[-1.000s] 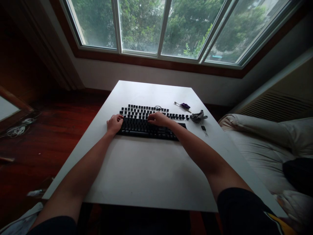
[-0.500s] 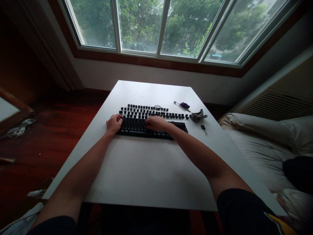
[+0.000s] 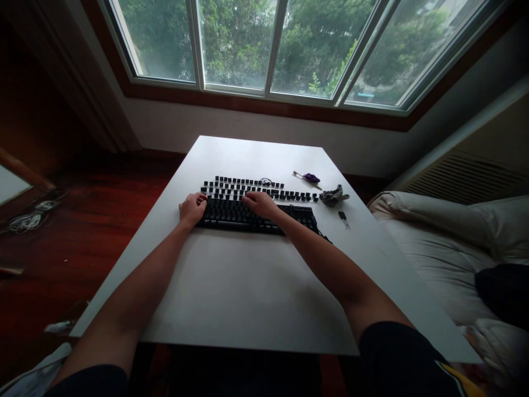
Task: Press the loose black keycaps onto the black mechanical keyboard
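A black keyboard [image 3: 231, 216] lies flat across the white table. Its left end is in the curled fingers of my left hand [image 3: 193, 209]. My right hand [image 3: 259, 204] is over the keyboard's back edge, palm down, with thumb and fingers pinched together; whatever may be between them is too small to make out. Just behind the keyboard, loose black keycaps [image 3: 297, 196] stand in several rows, and my right fingertips are close to the nearest row. A thin wire loop [image 3: 265, 181] lies among the keycaps.
To the right of the keycaps lie a purple-handled tool [image 3: 311, 178], a crumpled grey cloth [image 3: 334, 196] and a small black item [image 3: 343, 216]. The white table [image 3: 248, 286] stands before a window. A pale sofa [image 3: 430, 248] is on the right.
My right hand has moved slightly away from me and left, from over the keys to the back edge near the keycaps. My left hand has stayed in place.
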Motion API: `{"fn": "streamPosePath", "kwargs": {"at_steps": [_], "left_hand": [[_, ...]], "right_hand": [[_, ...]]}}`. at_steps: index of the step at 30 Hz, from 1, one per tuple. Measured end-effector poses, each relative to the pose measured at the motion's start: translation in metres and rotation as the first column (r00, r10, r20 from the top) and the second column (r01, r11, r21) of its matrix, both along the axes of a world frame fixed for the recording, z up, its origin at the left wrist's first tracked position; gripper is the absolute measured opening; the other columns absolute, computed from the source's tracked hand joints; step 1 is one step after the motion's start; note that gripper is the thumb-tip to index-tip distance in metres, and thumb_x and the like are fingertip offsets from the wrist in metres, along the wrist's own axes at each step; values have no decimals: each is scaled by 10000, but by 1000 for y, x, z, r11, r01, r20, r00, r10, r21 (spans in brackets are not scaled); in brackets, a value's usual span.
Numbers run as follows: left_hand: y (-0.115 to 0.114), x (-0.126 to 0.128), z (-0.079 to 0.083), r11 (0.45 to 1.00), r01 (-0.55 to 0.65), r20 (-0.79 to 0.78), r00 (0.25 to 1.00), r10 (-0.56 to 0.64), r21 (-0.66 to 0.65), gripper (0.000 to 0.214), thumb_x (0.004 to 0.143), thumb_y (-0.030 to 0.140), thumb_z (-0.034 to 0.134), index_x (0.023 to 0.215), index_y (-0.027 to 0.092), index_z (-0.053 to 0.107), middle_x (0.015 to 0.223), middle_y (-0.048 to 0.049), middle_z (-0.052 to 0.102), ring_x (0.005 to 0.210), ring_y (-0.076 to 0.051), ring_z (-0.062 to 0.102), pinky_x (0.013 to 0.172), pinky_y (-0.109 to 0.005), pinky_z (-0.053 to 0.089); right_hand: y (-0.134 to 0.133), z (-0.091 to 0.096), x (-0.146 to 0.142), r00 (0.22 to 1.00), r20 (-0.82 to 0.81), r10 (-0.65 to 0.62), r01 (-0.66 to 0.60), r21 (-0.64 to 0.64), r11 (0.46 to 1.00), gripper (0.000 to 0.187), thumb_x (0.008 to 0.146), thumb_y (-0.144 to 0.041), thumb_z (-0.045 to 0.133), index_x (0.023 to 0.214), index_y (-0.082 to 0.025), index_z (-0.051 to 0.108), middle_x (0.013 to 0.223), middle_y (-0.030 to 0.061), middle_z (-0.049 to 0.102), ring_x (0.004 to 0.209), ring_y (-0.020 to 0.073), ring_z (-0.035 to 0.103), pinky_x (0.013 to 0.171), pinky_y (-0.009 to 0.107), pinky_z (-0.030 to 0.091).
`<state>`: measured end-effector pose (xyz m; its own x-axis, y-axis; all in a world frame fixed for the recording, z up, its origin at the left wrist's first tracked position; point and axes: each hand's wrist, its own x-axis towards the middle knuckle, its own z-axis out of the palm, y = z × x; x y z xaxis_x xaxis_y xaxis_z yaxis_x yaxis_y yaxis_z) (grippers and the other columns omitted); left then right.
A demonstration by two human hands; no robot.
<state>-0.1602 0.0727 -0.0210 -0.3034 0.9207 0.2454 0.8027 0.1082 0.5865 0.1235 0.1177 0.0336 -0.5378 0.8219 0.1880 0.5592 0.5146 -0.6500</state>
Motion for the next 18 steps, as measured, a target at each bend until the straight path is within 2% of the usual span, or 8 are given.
{"fn": "streamPosePath", "kwargs": {"at_steps": [2,4,6,8,10,15,18], "left_hand": [[0,1,0,1000,1,0,1000,-1,3,207,894,293,567,1044,279,709,1073,-20,709,915,-197,677,992,-381,432],[0,1,0,1000,3,-2,1000,-3,8,201,895,292,565,1034,279,709,1080,-21,707,914,-196,678,988,-383,434],[0,2,-1,1000,1,-7,1000,-1,8,198,896,294,563,1029,281,708,1089,-21,705,922,-196,679,980,-379,440],[0,3,-1,1000,-5,-12,1000,5,3,198,899,299,561,1032,281,706,1095,-23,705,941,-199,678,975,-373,444],[0,3,-1,1000,-4,-14,1000,4,3,199,901,302,560,1036,283,704,1097,-23,704,951,-199,677,974,-370,444],[-1,5,1,1000,-6,-15,1000,6,1,193,901,297,560,1028,285,704,1095,-22,704,943,-204,678,995,-389,434],[-2,6,2,1000,-7,-14,1000,7,-7,195,900,294,560,1031,285,705,1106,-22,705,939,-206,679,1001,-391,432]], "right_hand": [[-4,-6,-12,948,-317,-28,-47,-228,973,405,922,-500,526,648,-227,407,560,-48,386,534,112,359,529,254,254],[-9,-12,-24,827,-555,-91,-177,-409,895,421,866,-505,575,635,-243,341,539,-74,319,483,91,273,480,246,214],[-16,-18,-32,730,-668,-143,-292,-494,819,443,806,-466,632,612,-250,298,525,-90,281,459,75,217,451,239,176],[-21,-23,-36,694,-700,-169,-346,-531,774,450,764,-418,660,588,-251,281,510,-98,262,447,65,193,436,235,152],[-25,-28,-37,698,-696,-171,-349,-538,767,436,748,-386,663,570,-247,290,503,-98,269,444,62,201,433,231,152],[-23,-32,-35,712,-682,-167,-304,-514,802,441,761,-422,666,580,-242,306,519,-94,287,462,65,213,449,225,185],[-13,-31,-29,739,-650,-176,-214,-475,854,443,799,-495,636,606,-244,327,533,-85,315,477,79,244,467,233,221]]}}
